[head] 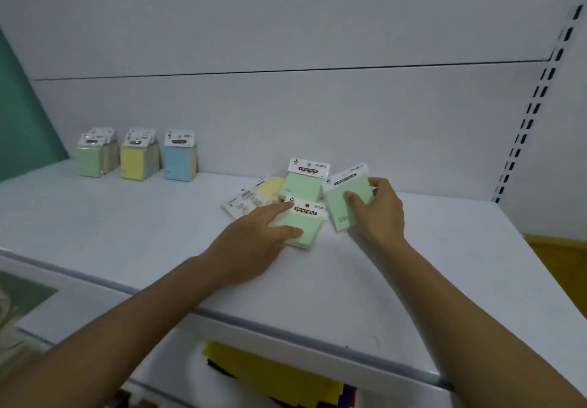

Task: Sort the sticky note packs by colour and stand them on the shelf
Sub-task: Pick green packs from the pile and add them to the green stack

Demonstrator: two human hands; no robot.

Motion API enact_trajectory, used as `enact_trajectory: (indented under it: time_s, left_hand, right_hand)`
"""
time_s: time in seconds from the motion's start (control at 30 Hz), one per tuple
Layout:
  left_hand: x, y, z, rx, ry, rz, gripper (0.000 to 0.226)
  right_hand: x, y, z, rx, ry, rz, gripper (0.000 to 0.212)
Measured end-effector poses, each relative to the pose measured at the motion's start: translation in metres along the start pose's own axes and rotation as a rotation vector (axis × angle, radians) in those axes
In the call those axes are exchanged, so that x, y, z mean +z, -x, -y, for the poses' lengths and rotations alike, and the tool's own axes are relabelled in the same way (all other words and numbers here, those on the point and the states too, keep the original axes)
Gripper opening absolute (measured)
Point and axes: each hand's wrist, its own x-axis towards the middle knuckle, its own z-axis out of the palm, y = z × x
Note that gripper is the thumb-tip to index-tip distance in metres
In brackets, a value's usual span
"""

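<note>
On the white shelf (127,233), loose sticky note packs lie in a small heap at the middle. My left hand (263,233) rests on a flat green pack (309,223), its thumb and fingers curled round the pack's left edge. My right hand (379,207) grips another green pack (341,204), tilted up off the shelf. A third green pack (303,185) lies behind them, with a yellow pack (270,188) and a face-down pack (241,204) to its left. At the back left stand sorted rows: green (90,159), yellow (133,161) and blue (178,161).
A white back panel (286,105) rises behind the shelf, with a slotted upright (524,121) at the right. A teal panel (22,115) borders the left end. Below the shelf's front edge lie yellow and dark items (279,379).
</note>
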Motion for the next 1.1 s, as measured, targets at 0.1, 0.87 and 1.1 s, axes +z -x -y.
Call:
enact_trajectory:
  time_s: [0.1,0.87,1.1]
  left_hand:
    - [-0.003,0.002,-0.009,-0.412,0.178,0.116,0.023]
    - [0.013,-0.005,-0.004,-0.866,1.03,-0.506,0.028]
    - [0.019,-0.004,-0.001,-0.892,1.017,-0.564,0.025]
  right_hand:
    - [0.007,0.008,0.004,-0.015,-0.074,0.021,0.038]
    - [0.018,0.027,0.026,-0.277,-0.015,0.151,0.048]
    - [0.02,0.045,0.031,-0.621,0.165,0.065,0.037]
